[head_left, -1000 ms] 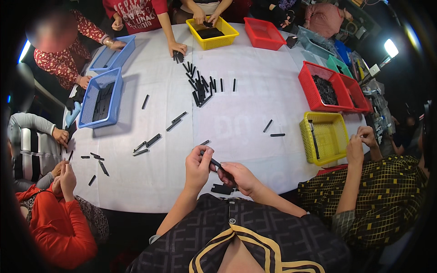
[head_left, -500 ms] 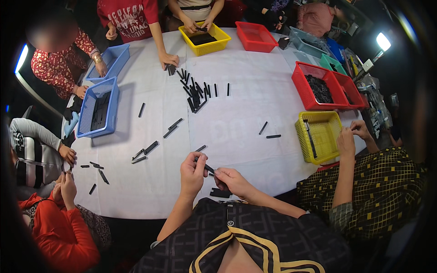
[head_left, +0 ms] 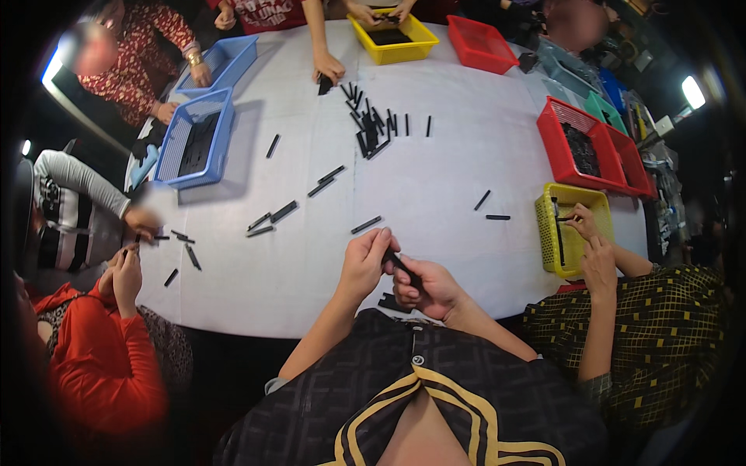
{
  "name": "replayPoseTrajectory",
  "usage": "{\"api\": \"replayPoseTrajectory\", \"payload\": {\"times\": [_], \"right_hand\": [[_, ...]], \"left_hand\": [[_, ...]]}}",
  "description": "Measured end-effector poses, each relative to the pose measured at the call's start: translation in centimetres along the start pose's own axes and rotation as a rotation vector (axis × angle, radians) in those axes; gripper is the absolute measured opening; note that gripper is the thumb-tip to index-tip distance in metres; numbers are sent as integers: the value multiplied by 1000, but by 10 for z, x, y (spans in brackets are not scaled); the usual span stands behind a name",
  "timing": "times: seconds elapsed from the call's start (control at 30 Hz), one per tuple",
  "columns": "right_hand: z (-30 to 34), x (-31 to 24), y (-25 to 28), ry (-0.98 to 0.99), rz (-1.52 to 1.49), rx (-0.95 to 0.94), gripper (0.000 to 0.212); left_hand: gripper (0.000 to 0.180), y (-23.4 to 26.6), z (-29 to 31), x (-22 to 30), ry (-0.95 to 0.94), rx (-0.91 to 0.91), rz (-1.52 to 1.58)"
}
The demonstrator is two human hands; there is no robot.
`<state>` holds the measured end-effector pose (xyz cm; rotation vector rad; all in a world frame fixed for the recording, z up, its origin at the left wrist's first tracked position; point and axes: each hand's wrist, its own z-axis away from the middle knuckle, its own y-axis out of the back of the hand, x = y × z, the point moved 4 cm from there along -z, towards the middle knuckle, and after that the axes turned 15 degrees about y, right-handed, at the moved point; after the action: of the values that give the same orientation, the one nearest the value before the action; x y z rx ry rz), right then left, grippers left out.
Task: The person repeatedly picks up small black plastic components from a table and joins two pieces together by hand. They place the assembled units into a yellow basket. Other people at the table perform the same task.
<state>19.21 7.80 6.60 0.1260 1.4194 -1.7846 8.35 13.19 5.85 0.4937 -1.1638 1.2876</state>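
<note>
My left hand (head_left: 362, 266) and my right hand (head_left: 435, 289) hold a slim black bar-shaped piece (head_left: 402, 267) between them, close in front of me above the table's near edge. The left fingers pinch its far end. My right fingers wrap round its near end and hide part of it. Just beyond my left hand lies a similar black strip (head_left: 366, 225). Some flat black pieces (head_left: 391, 301) rest on the table below the hands, partly covered by my right hand. What exactly the bar is cannot be told.
A pile of black strips (head_left: 371, 128) lies mid-table on the white cover (head_left: 423, 186), with loose strips (head_left: 284, 211) to the left. Blue baskets (head_left: 225, 128) stand left, a yellow basket (head_left: 575, 268) and red baskets (head_left: 553, 159) right. Co-workers' hands (head_left: 329, 68) work round the table.
The whole view has shifted, so the table sits higher and further right. My right hand has closed more fully round the bar. A co-worker's hand at right now reaches into the yellow basket.
</note>
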Motion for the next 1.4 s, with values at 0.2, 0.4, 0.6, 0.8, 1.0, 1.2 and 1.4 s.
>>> {"api": "replayPoseTrajectory", "payload": {"times": [0.2,0.4,0.6,0.8,1.0,1.2,1.4], "right_hand": [[4,3,0,35,-78,-17,39],[3,3,3,43,-120,-44,40],[5,2,3,96,143,123,39],[5,2,5,156,243,90,33],[7,0,4,203,241,82,32],[9,-4,3,240,396,71,30],[11,-1,7,264,438,101,28]], "left_hand": [[46,1,4,4,107,-107,111],[42,2,5,6,141,-196,261],[35,7,2,0,106,-102,119],[37,12,3,-1,111,-54,108],[35,14,1,-4,15,-111,178],[34,14,3,-6,-2,-120,162],[33,14,3,-9,-2,-142,141]]}}
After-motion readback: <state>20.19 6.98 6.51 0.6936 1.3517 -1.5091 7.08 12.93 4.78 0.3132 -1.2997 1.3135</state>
